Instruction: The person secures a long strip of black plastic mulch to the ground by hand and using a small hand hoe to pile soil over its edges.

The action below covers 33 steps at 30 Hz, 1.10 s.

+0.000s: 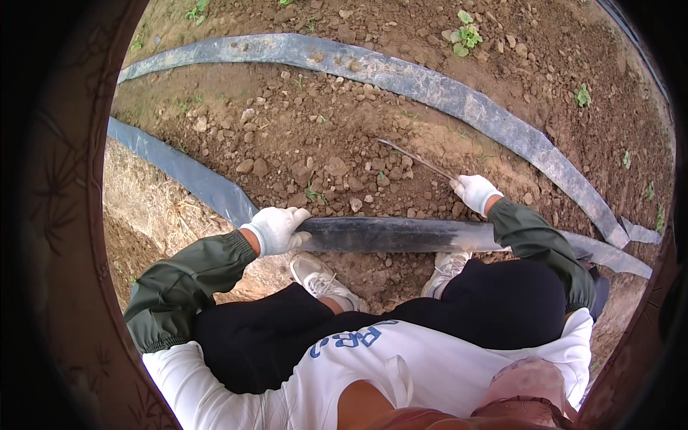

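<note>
My left hand (pixel 277 230), in a white glove, grips the edge of a dark flat plastic strip (pixel 387 235) that lies across the soil just before my shoes. My right hand (pixel 475 194), also white-gloved, is closed around one end of a thin, brownish rod-like tool (pixel 414 157). The tool's far end points up and left over the clods; its exact kind cannot be told. Right of my left hand the strip looks black and dark, and it turns paler near my right forearm. To the left it runs on as a blue-grey band (pixel 183 166).
A second grey plastic strip (pixel 398 72) curves over the soil farther off. Small green plants (pixel 465 36) grow beyond it. Stones and clods (pixel 336 166) lie between the strips. Dry straw (pixel 180 217) is at the left. My shoes (pixel 322 277) stand close to the near strip.
</note>
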Tool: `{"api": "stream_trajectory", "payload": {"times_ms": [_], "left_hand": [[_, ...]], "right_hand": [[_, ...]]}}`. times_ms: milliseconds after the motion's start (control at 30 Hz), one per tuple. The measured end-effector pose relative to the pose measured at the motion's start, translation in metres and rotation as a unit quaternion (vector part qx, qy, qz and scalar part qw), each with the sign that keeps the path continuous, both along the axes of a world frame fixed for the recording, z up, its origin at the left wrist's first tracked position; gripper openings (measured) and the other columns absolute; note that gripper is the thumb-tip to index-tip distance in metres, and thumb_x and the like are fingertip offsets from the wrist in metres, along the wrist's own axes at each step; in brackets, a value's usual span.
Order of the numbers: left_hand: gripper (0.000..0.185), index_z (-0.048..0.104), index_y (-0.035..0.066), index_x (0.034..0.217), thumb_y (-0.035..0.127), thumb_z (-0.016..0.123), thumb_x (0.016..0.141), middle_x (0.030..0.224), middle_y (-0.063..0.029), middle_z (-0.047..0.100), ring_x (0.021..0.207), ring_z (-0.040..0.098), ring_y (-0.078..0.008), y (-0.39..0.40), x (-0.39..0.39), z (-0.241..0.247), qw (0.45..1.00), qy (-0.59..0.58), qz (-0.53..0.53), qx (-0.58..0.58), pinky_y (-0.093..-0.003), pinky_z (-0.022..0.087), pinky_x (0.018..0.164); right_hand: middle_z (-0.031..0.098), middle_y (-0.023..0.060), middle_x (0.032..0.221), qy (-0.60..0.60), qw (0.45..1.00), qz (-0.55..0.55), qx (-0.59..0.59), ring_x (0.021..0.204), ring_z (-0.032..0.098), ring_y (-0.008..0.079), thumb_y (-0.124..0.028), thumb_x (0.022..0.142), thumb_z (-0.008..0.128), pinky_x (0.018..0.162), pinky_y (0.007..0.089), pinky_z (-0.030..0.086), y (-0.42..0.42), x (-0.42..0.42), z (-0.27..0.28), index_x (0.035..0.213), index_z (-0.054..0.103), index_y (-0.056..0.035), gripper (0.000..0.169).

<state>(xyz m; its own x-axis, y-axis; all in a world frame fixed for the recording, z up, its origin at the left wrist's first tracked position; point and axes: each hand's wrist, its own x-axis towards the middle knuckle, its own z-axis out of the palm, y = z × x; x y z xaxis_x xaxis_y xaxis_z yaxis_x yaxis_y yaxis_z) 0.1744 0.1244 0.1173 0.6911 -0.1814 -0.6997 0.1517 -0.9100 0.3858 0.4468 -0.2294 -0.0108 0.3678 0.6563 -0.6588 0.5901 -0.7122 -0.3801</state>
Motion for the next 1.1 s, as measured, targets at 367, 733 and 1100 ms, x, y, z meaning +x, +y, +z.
{"api": "stream_trajectory", "payload": {"times_ms": [367,733,1100], "left_hand": [[0.039,0.051,0.005,0.103,0.038,0.060,0.083,0.090,-0.0175,0.061,0.080,0.063,-0.0361,-0.009,0.001,-0.005,1.000,-0.013,-0.004,0.016,-0.0449,0.049,0.068],[0.038,0.053,0.008,0.107,0.039,0.058,0.085,0.090,-0.0157,0.061,0.081,0.063,-0.0352,-0.037,0.034,-0.007,0.991,0.033,-0.072,0.105,-0.0458,0.049,0.068],[0.056,0.043,0.008,0.132,0.031,0.060,0.084,0.132,-0.0153,0.049,0.123,0.045,-0.0321,-0.082,0.281,-0.135,0.949,-0.289,-0.047,0.118,-0.0442,0.035,0.101]], "right_hand": [[0.060,0.0204,0.067,-0.036,0.997,0.013,-0.066,0.069,0.060,0.0402,-0.040,0.091,0.048,0.064,0.0469,0.047,-0.148,0.021,0.089,0.078,0.061,-0.0056,0.039],[0.065,0.0192,0.080,0.018,0.999,-0.019,-0.025,0.081,0.063,0.0373,-0.045,0.097,0.037,0.073,0.0456,0.048,-0.006,-0.001,0.015,0.088,0.062,-0.0026,0.050],[0.063,0.0155,0.076,0.069,0.993,-0.090,0.041,0.074,0.062,0.0362,-0.042,0.092,0.047,0.067,0.0452,0.049,-0.029,-0.011,0.005,0.089,0.056,-0.0056,0.038]]}}
